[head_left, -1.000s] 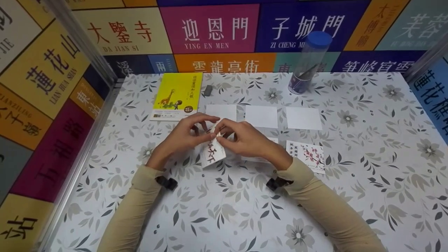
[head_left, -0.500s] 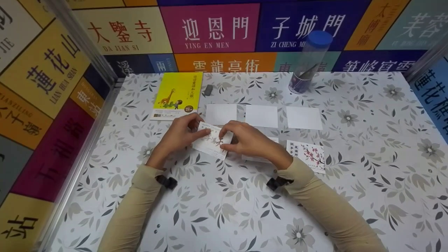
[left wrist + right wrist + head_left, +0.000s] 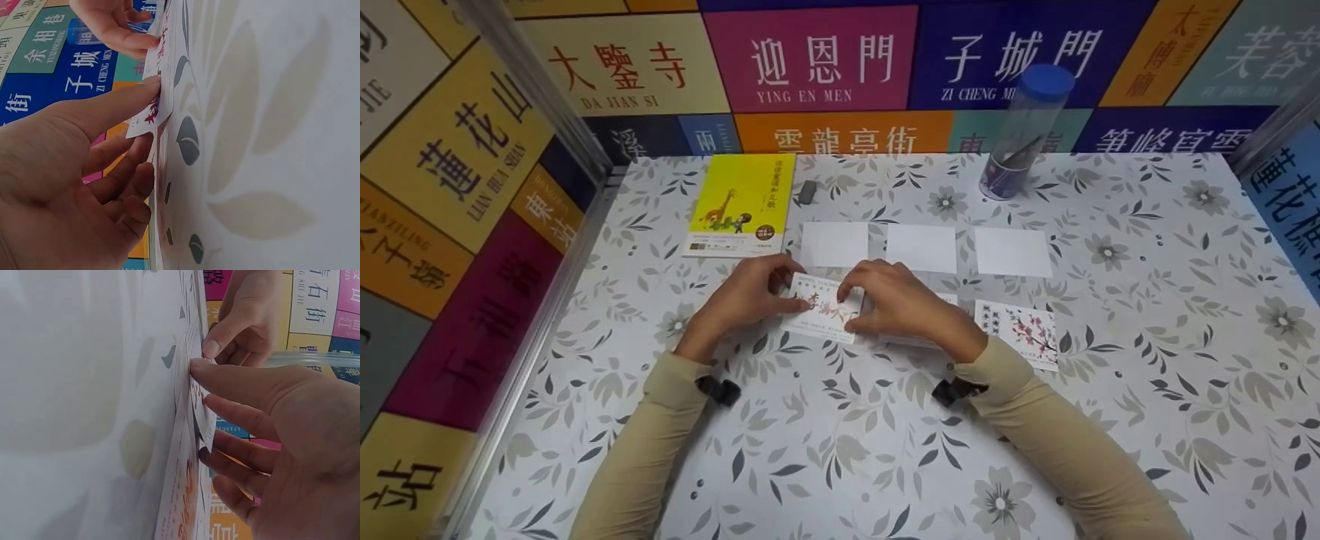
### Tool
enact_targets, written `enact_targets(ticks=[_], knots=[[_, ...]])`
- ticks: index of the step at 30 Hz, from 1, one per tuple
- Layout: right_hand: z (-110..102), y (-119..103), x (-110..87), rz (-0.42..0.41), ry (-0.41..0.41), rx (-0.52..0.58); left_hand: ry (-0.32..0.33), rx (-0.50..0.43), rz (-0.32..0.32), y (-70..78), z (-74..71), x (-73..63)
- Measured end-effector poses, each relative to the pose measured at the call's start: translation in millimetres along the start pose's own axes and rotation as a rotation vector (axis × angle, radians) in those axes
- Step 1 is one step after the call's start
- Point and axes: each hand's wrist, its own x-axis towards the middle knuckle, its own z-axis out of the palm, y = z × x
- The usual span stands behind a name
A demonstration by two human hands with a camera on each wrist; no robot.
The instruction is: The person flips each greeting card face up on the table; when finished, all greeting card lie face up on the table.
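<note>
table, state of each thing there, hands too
Held card, printed side up
Left hand, gripping that card
Right hand, gripping that card too
Blossom card, flat, printed side up
Three white cards, blank, lying flat
Partly covered card, printed side up
Book, closed, front cover up
Tube, upright, capped
Grey block, lying beside the book

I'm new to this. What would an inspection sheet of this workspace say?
Surface: table with a leaf-and-flower pattern.
Job's things: printed card, held; partly hidden card; blossom card; three white cards in a row behind.
Clutter: yellow book, small grey block, blue-topped clear tube.
Hands: left hand and right hand both pinch the printed card.
Cables: nothing seen.
Surroundings: wall with colourful panels and Chinese lettering.
</note>
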Motion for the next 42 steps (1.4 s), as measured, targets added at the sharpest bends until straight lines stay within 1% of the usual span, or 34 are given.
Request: enact_targets(ticks=[4,7,14,17,20,23,28,31,33,36,39,42], knots=[[0,-1,-0.6,0.037,0.005,-0.006,-0.016,-0.003,-0.020,0.9,0.0,-0.8],[0,-1,-1.2,0.057,0.006,-0.020,-0.017,0.000,-0.020,2.4,-0.3,-1.5],[-2,1,-1.3,0.085,-0.001,-0.043,0.001,-0.023,0.041,3.2,-0.1,-2.5],[-1,2,-1.6,0.085,-0.004,-0.034,0.004,-0.033,0.051,2.6,1.0,-1.5],[-1,3,-2.1,0.086,-0.004,-0.026,0.002,-0.040,0.047,2.1,1.9,-0.4],[-1,3,-2.2,0.088,-0.004,-0.026,-0.008,-0.039,0.031,2.0,2.2,0.0],[-1,3,-1.3,0.091,-0.013,-0.030,-0.029,-0.016,0.007,2.2,0.4,-1.4],[-1,5,-2.0,0.077,-0.021,-0.022,-0.043,0.009,0.014,3.6,-0.8,-2.4],[-2,8,-3.5,0.050,-0.025,0.001,-0.059,0.031,0.043,4.6,-1.1,-2.4],[-6,12,-5.1,-0.006,-0.029,0.071,-0.065,0.053,0.119,6.8,-1.5,-2.7],[-12,21,-9.8,-0.059,-0.026,0.140,-0.051,0.059,0.185,12.2,1.4,-1.2],[-22,36,-19.8,-0.084,0.016,0.198,-0.030,0.054,0.230,19.8,8.0,1.2]])
